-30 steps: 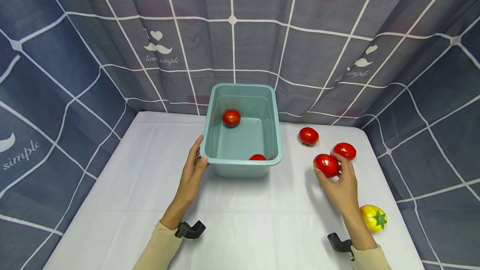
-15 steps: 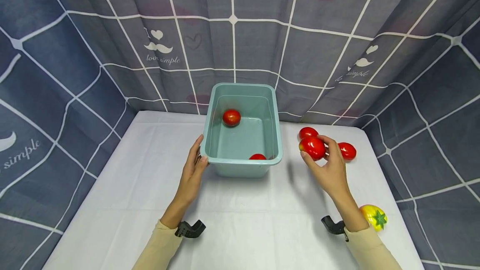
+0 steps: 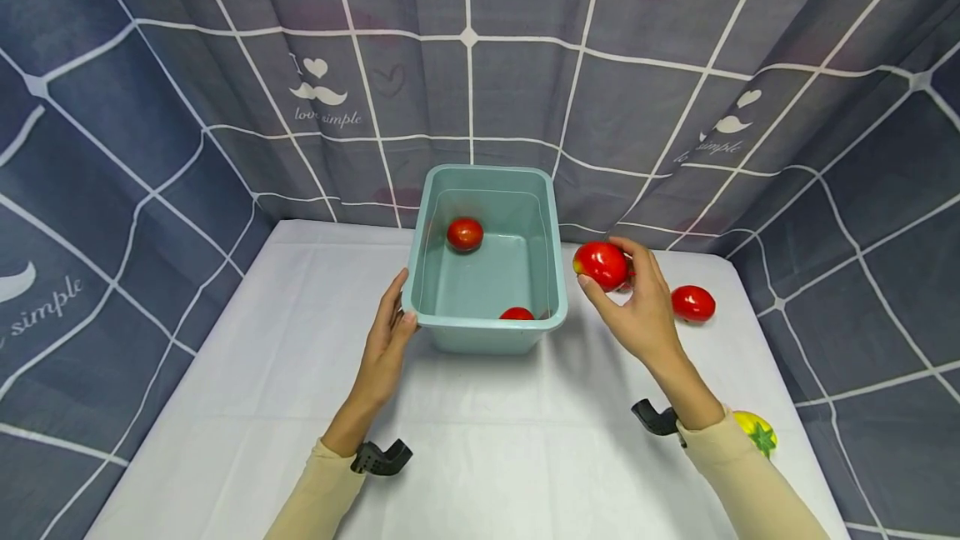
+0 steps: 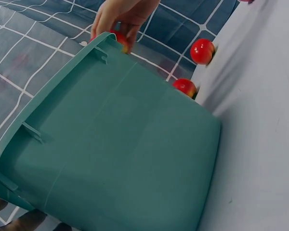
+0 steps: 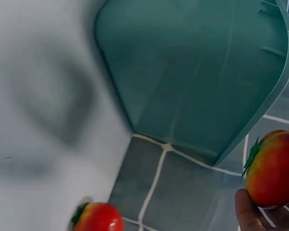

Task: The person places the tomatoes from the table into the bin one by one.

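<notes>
My right hand (image 3: 641, 307) grips a shiny red tomato (image 3: 600, 265) above the table, to the right of a green plastic bin (image 3: 492, 335). In the right wrist view, this held tomato (image 5: 272, 168) shows a yellowish side and green leaves. My left hand (image 3: 382, 348) holds the near left corner of the bin, thumb at the front and fingers along the side. Inside the bin lie one tomato (image 3: 465, 234) at the back left and another tomato (image 3: 517, 314), half hidden by the front rim. A table tomato (image 5: 100, 218) is mostly hidden behind the right hand in the head view.
Another red tomato (image 3: 693, 304) lies on the white tablecloth (image 3: 480, 440) at the right. Nearer, a yellow fruit or vegetable with a green star-shaped top (image 3: 757, 432) is partly covered by the right sleeve. A grey checked curtain (image 3: 510, 90) surrounds the table's back and sides.
My right hand has lifted the tomato and carried it left and away from me, towards the bin. The left hand and the bin have stayed in place.
</notes>
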`<state>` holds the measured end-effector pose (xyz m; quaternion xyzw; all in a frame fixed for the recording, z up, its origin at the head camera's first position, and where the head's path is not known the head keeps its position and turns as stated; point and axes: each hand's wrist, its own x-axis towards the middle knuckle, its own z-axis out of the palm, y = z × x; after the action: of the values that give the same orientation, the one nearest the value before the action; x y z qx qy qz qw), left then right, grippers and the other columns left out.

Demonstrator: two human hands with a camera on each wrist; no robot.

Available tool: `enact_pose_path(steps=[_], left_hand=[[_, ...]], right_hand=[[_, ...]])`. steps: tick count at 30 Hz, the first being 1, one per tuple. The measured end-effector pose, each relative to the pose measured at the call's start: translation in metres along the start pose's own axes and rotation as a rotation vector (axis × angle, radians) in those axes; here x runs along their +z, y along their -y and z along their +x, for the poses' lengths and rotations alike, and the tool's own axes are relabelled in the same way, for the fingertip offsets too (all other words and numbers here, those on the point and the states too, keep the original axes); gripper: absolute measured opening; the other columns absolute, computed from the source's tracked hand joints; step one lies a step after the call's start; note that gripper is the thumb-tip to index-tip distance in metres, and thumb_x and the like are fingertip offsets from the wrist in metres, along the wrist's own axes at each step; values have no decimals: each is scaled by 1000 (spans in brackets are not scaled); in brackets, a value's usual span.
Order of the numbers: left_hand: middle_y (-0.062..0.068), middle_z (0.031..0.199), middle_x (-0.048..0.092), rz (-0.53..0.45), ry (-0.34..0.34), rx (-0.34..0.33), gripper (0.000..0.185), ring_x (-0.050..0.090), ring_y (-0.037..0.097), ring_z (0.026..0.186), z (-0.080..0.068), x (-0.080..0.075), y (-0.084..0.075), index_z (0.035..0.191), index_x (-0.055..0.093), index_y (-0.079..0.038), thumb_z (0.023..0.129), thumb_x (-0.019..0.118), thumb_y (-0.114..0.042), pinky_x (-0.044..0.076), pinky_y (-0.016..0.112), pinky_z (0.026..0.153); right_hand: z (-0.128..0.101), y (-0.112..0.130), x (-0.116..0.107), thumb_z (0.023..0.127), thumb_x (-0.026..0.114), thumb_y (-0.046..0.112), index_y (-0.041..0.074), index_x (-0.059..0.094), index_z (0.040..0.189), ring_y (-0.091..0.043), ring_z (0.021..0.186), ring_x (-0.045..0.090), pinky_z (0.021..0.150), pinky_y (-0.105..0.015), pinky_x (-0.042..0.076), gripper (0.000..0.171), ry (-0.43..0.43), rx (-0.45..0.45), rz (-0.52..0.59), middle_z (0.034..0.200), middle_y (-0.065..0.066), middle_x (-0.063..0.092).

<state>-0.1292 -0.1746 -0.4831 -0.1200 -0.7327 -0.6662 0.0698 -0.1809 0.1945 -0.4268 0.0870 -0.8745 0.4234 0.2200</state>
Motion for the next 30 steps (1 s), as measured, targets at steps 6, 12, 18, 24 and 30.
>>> enact_pose_path(steps=[6,12,18,24,30], left_hand=[[-4,181,19,0,1,4,61,27,31,166,0,0,0,174,20,-31,118,42,-18,40,10,117],[-3,181,18,8,-6,1,61,26,31,166,0,0,-1,174,20,-29,117,42,-18,40,10,117],[-4,181,19,10,-2,-5,62,26,30,166,1,0,-2,174,20,-25,117,42,-19,39,10,117],[-3,181,19,6,-7,-3,61,27,31,166,1,0,-2,174,20,-26,118,42,-18,40,10,116],[-2,181,20,4,-3,-5,61,28,31,166,0,1,-2,174,19,-27,118,41,-18,41,10,117]], right_hand=[[11,12,7,91,86,29,12,56,148,-24,114,65,82,-25,54,67,28,-33,-7,140,-9,64],[19,18,14,90,86,29,13,56,149,-20,102,59,78,-29,49,68,58,-79,-33,134,-10,64],[28,27,19,92,85,28,12,55,150,-26,109,62,89,-47,54,67,106,-129,-43,136,-12,62],[39,37,30,93,83,30,12,52,151,-29,128,63,107,-56,57,68,200,-161,-31,145,-10,60],[46,39,44,93,83,32,14,52,151,-27,127,65,104,-52,59,68,271,-214,-63,144,-10,61]])
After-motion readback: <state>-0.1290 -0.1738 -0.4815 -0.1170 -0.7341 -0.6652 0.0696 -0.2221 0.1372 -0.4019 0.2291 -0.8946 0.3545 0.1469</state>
